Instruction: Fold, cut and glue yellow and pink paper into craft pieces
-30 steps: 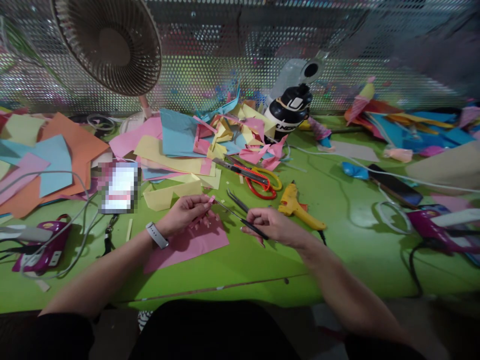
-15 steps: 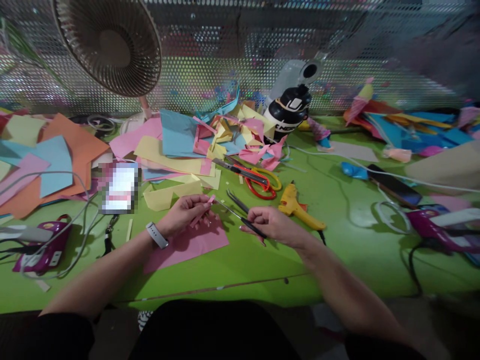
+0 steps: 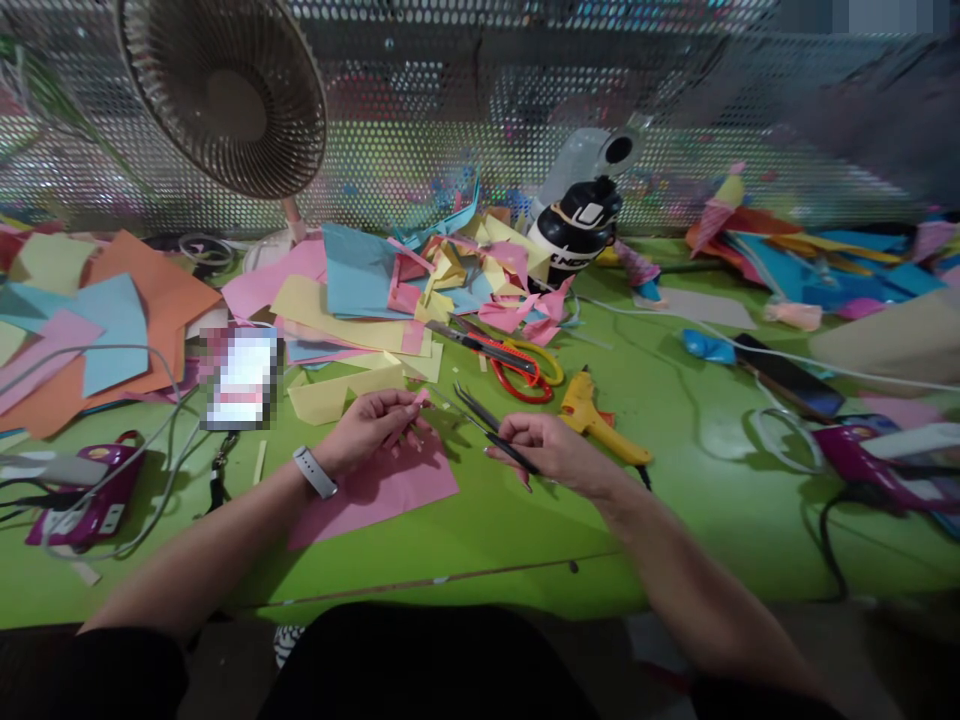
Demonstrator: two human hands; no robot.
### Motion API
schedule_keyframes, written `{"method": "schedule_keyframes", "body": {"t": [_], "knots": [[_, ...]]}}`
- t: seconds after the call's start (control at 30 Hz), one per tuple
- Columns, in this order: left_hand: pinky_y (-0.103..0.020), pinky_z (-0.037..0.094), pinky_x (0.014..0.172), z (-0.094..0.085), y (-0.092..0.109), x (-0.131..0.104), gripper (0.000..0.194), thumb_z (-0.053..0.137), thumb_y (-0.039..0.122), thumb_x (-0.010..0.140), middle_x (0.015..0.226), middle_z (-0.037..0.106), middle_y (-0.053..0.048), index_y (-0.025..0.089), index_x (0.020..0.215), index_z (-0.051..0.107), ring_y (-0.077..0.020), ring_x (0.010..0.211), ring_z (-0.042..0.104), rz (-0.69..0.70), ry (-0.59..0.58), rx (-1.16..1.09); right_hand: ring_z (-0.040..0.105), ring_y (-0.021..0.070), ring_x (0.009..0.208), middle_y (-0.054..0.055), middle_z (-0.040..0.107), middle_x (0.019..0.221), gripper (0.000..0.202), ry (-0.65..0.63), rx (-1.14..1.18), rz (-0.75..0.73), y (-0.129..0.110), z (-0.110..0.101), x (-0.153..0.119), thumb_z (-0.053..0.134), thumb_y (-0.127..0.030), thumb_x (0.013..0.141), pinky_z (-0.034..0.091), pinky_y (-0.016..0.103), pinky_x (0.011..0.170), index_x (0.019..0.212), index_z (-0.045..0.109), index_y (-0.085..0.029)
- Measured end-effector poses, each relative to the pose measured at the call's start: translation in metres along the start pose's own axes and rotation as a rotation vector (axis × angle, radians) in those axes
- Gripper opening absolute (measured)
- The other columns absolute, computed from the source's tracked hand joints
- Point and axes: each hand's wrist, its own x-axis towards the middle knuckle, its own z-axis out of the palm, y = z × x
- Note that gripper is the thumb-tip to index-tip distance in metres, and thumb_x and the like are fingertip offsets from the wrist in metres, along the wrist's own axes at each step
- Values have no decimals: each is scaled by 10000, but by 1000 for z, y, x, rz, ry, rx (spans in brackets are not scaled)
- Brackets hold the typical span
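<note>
Over a flat pink sheet [image 3: 397, 490] on the green table, my left hand [image 3: 379, 425] pinches a small pink paper strip [image 3: 421, 399]. My right hand [image 3: 536, 445] grips a slim tool with a black handle [image 3: 512, 453] and a thin metal tip aimed left. That tip stands a little apart from the pink strip. Just behind my right fingers lies a pair of dark curved tweezers [image 3: 477, 404]. A yellow glue gun [image 3: 596, 415] rests to the right of them.
Behind the hands are scissors [image 3: 555, 360], a red cutter [image 3: 502, 352] and scrap paper [image 3: 360, 270]. A phone [image 3: 244, 378], a fan [image 3: 232, 100] and a power strip [image 3: 94, 495] stand left. Bottles [image 3: 574, 230] are behind; cables cross the right side.
The tool in my right hand has drawn back slightly to the right, away from the pink strip. My left hand holds its place with the strip.
</note>
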Motion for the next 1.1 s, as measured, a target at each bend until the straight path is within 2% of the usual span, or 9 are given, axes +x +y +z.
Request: {"method": "schedule_keyframes", "body": {"t": [0.33, 0.97, 1.1], "knots": [[-135, 472, 434, -1, -3, 0, 440, 772, 418, 808, 846, 753, -60, 123, 1122, 681, -78, 587, 653, -16, -40, -50, 508, 89, 491, -53, 555, 571, 528, -72, 20, 14, -5, 4, 0, 827, -609, 600, 407, 223, 460, 732, 534, -189], [-149, 479, 456, -2, -2, 0, 467, 774, 453, 792, 867, 757, -74, 126, 1112, 681, -88, 601, 656, -28, -43, 5, 467, 63, 454, -70, 539, 547, 493, -42, 15, -6, 6, 3, 2, 830, -578, 635, 376, 196, 428, 721, 543, -187], [-143, 469, 449, 0, 0, -1, 473, 777, 449, 789, 860, 750, -63, 127, 1122, 678, -82, 600, 646, -4, -11, -2, 477, 69, 459, -62, 540, 542, 493, -16, 25, -4, 3, 2, 1, 825, -588, 635, 385, 199, 429, 717, 552, -187]]}}
